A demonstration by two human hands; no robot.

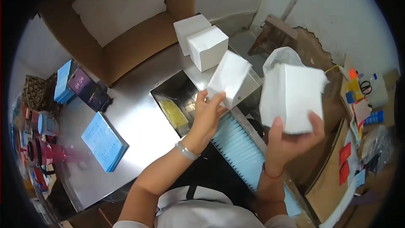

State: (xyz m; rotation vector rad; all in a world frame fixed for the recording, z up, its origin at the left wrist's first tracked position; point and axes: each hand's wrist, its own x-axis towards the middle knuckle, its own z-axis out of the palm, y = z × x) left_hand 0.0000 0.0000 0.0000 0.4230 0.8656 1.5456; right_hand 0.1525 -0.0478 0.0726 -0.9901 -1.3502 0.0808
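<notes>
My left hand [209,109] grips the near end of a white box-shaped block [231,75] between thumb and fingers, tilted over the table's right edge. To the right, my right hand [294,138] holds up a larger white block [303,98], thumb and fingers at its lower end. It looks like a stack of soft paper, though I cannot make out its layers. A translucent white plastic bag [283,54] shows behind it. Two more white blocks stand beyond my left hand, the closer one [209,50] in front of the other [185,29].
On the metal table [135,109] are a dark recess with a yellow packet [174,114], a blue pad [104,142] and a propped phone [88,88]. A cardboard box [139,31] stands behind. Pleated light-blue pieces [240,147] fill a tray below; a wooden stool [274,36] is far right.
</notes>
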